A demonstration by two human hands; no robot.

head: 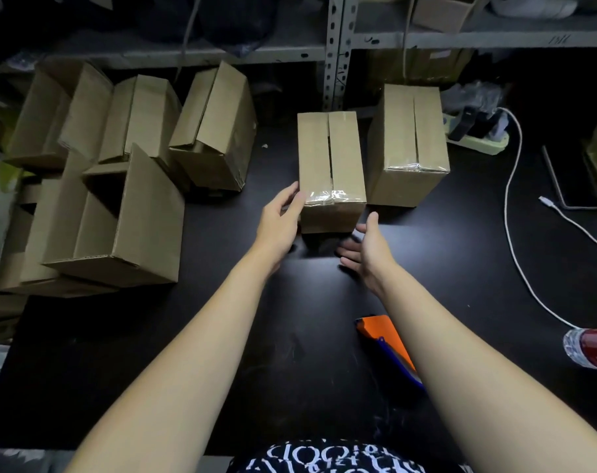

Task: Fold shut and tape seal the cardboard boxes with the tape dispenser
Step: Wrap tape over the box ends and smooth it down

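We count two taped boxes (centre box [329, 155], right box [411, 131]), at least four untaped boxes [147, 213] at left, one tape dispenser [382, 339], one bottle [591, 349], one white cable [506, 206], one power strip [478, 143] and two hands (left hand [280, 221], right hand [369, 249]).

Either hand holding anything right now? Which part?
Left hand lies against the middle taped box at its near left corner, thumb by the top edge; true grip unclear. Right hand is open just off its lower right, holding nothing.
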